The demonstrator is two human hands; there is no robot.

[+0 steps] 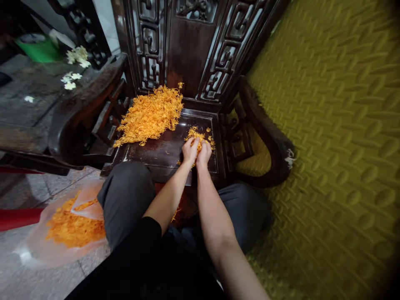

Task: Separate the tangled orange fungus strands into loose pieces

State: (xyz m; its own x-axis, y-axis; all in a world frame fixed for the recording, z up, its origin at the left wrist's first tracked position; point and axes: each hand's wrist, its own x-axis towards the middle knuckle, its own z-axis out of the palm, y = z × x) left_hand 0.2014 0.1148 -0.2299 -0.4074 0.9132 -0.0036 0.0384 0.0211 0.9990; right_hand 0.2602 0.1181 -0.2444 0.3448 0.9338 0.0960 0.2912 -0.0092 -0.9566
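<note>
My left hand point(190, 151) and my right hand point(203, 153) are close together over the right part of a dark wooden chair seat point(162, 156). Both are closed, with fingers bent into a small pile of orange curly strands point(194, 132); the fingertips are partly hidden. A much larger heap of the same thin, tangled, flower-like orange strands point(153, 112) lies on the left and back of the seat. Loose bits point(209, 135) are scattered just beyond my right hand.
A translucent plastic bag point(34, 250) of orange strands lies on the tiled floor at left. Carved armrests point(268, 141) flank the seat. White flowers point(69, 81) and a green bowl point(39, 48) are on a wooden table point(18, 108). A textured yellow-green surface point(337, 125) rises at right.
</note>
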